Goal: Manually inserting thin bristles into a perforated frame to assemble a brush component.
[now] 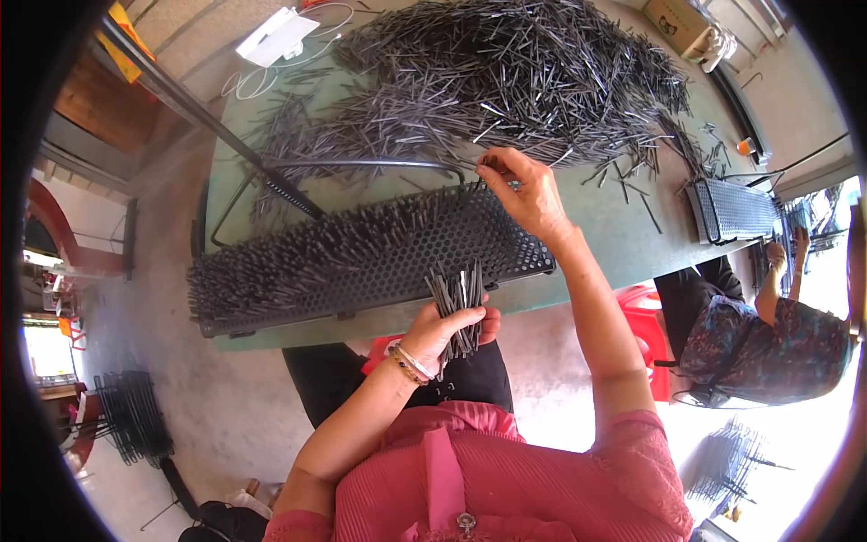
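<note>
My left hand (449,330) is closed round a bundle of thin dark strips (459,298), held upright in front of my lap. Just beyond it, on the table's near edge, lies a long black perforated tray (397,271). Dark strips (289,248) stand densely in its holes over the left part and along the far side; bare holes show toward the right. Above the tray's far right edge is my right hand (524,190), thumb and fingertips pinched together. Whatever sits between those fingertips is too small to make out.
A big heap of loose dark strips (533,72) covers the far part of the green table (614,203). A white device with a cable (276,38) lies far left, a cardboard box (679,25) far right. At right, a co-worker (768,348) sits by another perforated tray (736,210).
</note>
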`<state>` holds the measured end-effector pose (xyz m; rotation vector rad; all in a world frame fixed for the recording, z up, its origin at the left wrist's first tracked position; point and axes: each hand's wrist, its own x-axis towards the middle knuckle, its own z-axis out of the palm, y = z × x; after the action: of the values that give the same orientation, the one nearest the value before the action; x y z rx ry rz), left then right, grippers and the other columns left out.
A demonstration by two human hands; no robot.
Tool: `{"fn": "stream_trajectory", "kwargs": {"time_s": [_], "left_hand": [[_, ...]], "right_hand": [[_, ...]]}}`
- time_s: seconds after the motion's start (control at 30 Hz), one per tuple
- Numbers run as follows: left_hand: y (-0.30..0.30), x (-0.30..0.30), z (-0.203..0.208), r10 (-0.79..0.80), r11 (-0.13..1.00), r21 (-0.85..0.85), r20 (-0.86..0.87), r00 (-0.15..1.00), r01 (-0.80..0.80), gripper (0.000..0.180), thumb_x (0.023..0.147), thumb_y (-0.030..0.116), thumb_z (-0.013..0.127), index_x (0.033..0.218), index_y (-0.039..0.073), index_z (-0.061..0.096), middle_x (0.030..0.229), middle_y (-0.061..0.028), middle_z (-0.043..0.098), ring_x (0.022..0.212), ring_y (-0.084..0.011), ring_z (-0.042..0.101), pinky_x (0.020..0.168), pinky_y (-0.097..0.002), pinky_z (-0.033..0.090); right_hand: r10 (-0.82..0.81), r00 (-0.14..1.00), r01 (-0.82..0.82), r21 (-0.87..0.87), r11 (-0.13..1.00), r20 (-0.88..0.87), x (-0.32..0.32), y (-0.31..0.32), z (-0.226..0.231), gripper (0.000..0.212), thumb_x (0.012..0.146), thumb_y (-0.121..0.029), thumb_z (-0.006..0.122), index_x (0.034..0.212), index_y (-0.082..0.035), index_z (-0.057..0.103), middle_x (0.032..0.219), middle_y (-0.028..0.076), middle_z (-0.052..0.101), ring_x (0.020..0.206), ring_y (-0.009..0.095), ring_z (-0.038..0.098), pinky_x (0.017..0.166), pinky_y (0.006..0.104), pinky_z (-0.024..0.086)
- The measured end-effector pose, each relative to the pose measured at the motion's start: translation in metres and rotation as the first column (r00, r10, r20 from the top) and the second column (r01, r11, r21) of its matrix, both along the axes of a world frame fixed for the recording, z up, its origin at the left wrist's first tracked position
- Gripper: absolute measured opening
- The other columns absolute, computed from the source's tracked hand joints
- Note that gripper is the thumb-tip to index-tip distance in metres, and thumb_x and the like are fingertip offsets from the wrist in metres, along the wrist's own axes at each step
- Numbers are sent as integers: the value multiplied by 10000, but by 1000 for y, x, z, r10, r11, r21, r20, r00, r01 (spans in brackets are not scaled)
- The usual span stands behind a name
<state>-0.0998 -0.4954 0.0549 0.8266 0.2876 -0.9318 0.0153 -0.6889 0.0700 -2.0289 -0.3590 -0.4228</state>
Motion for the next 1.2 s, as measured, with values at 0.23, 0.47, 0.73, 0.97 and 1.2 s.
{"fn": "stream_trajectory", "kwargs": {"time_s": [0.23, 0.47, 0.73, 0.97, 1.2], "left_hand": [[1, 2, -2, 8, 1000, 1, 50, 999, -8, 223, 822, 79, 592, 1022, -4, 540, 937, -135, 625, 803, -203, 630, 712, -313, 528], [1, 1, 0, -45, 999, 31, 100, 994, 42, 258, 823, 76, 596, 1055, -21, 537, 942, -142, 628, 817, -201, 631, 717, -315, 536], [1, 0, 1, -76, 996, 53, 66, 995, 72, 311, 827, 85, 597, 1115, -3, 517, 968, -145, 624, 841, -202, 629, 711, -316, 538], [0, -1, -3, -41, 997, 74, 101, 994, 34, 314, 824, 90, 606, 1111, -2, 522, 966, -137, 626, 838, -187, 626, 698, -300, 532], [1, -1, -7, -65, 996, 70, 142, 988, 56, 270, 818, 78, 616, 1058, -15, 532, 958, -133, 631, 830, -183, 627, 696, -304, 529]], "right_hand": [[-15, 1000, 14, -68, 998, -12, -1, 4, -8, 190, 802, -47, 624, 981, -11, 569, 854, 92, 635, 771, 156, 633, 688, 268, 514], [-25, 999, 24, -27, 999, -43, -5, 3, -12, 232, 793, -20, 618, 1021, -25, 577, 875, 94, 638, 785, 163, 638, 691, 274, 517], [3, 983, 35, -206, 978, 182, -5, 6, -5, 231, 811, -82, 596, 1040, -55, 587, 835, 109, 623, 725, 283, 603, 629, 343, 484], [7, 985, 33, -227, 973, 173, -5, 6, -5, 216, 811, -76, 594, 1024, -47, 589, 836, 114, 622, 724, 294, 602, 624, 349, 485], [-31, 996, 48, -230, 972, 78, -1, 7, -5, 194, 837, -101, 580, 1013, -24, 602, 910, 131, 638, 812, 275, 625, 703, 322, 486]]}}
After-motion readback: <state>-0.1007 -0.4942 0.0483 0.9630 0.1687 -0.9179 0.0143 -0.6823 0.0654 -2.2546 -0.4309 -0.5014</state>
